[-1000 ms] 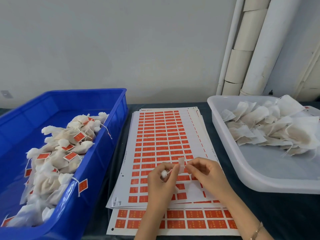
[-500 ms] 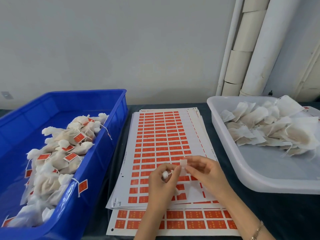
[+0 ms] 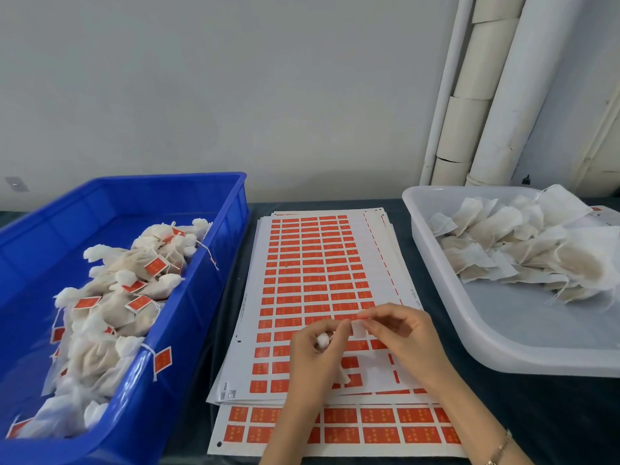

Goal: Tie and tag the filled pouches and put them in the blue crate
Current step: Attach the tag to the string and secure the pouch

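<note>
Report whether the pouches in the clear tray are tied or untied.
Untied: the pouches lie flat in the clear tray, their tops spread loose, none bunched or knotted.

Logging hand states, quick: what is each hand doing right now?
Left hand: curled round a small white fabric pouch.
Right hand: pinching a small white paper tag.

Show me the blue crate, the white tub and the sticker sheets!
blue crate (image 3: 208, 297), head view, right wall.
white tub (image 3: 503, 323), head view, bare floor.
sticker sheets (image 3: 315, 263), head view, top sheet's middle.
</note>
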Available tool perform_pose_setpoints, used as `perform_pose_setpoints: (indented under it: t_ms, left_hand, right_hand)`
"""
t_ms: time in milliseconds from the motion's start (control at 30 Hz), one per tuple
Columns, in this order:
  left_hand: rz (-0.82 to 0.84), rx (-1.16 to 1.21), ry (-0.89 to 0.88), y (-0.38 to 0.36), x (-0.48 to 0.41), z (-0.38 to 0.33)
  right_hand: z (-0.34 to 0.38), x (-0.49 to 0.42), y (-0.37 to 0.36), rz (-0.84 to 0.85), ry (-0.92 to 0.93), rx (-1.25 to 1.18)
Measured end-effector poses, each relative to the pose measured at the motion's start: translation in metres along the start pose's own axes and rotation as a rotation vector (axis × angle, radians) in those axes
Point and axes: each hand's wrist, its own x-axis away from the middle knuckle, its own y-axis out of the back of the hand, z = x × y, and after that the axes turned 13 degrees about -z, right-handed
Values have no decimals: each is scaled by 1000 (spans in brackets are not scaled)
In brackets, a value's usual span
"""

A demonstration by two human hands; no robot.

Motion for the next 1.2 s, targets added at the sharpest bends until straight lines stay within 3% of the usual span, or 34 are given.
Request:
perform_pose_setpoints:
  t_ms: [433,767,1000,1200]
  left_hand:
    - [-53,42,48,1,-3,1]
    - [36,39,-40,4,0,-3]
    - [58,-23,-104,31,8,-29]
    - [95,55,-191,108,14,-84]
  right_hand:
    - [3,7,-4,8,280,167]
    - [10,5,-5,21,-27,31]
    - [34,7,-23,86,19,40]
    - [100,-8,-59,128,105,-50]
